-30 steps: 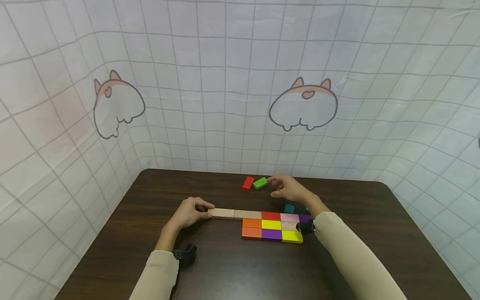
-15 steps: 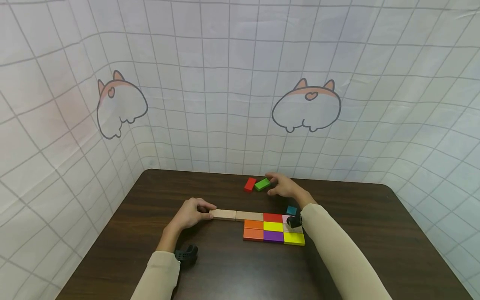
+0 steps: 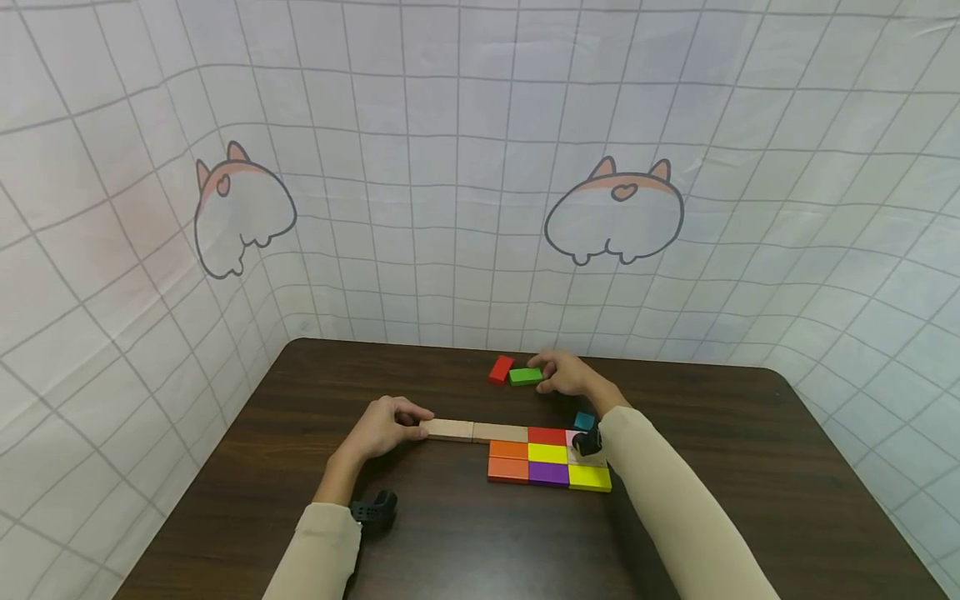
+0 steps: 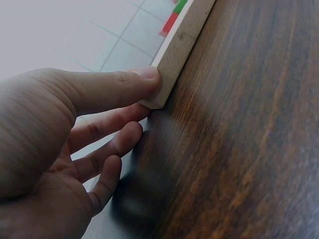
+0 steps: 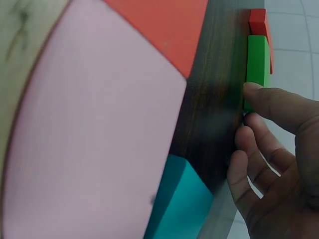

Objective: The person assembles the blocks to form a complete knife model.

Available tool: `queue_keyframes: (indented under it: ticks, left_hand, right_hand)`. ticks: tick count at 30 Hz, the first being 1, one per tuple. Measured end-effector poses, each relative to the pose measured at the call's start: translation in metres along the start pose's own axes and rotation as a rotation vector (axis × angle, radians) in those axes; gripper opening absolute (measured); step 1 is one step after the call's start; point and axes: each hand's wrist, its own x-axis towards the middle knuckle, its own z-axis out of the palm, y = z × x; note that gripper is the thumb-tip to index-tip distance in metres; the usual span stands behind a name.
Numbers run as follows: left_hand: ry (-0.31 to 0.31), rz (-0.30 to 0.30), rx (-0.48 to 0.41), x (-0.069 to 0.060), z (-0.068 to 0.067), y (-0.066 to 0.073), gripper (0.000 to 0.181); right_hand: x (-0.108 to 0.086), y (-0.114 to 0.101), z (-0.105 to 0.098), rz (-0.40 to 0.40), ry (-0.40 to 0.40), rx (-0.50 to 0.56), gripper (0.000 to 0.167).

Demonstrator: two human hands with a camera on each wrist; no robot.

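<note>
In the head view the left hand (image 3: pixel 382 425) pinches the left end of a plain wooden block (image 3: pixel 448 429). The left wrist view shows its thumb on one face of that block (image 4: pixel 182 45) and the index finger partly hidden behind the end. A second wooden block (image 3: pixel 500 432) joins it end to end, touching a red block (image 3: pixel 547 436) in the coloured group. Farther back, the right hand (image 3: pixel 566 373) holds the right end of a green block (image 3: pixel 526 377), thumb and index finger around it. A loose red block (image 3: pixel 501 369) lies just left of the green one.
Below the wooden row sit orange, yellow (image 3: pixel 547 453) and purple (image 3: pixel 548 474) blocks. A teal block (image 3: pixel 583 421) lies behind the pink block (image 5: pixel 94 114), near the right wrist's camera. A grid-patterned cloth (image 3: pixel 465 167) hangs behind the dark table (image 3: pixel 465 542).
The green block has turned so that it lies nearly parallel to the table's back edge. The right hand has shifted to its right end and closed on it. The left hand has stayed put.
</note>
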Motion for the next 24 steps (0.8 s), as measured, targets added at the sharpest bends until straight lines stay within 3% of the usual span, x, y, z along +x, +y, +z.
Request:
queue_keyframes:
  ticks: [9,24]
  left_hand:
    - [-0.007,-0.003,-0.004,0.001,0.0,0.0,0.023]
    - [-0.016,-0.01,-0.007,0.0,0.0,0.001,0.023]
  right_hand:
    - [0.0,0.003,0.002,-0.026,-0.007,-0.028,0.034]
    - [-0.012,0.002,0.001,-0.039,-0.055,-0.051,0.031]
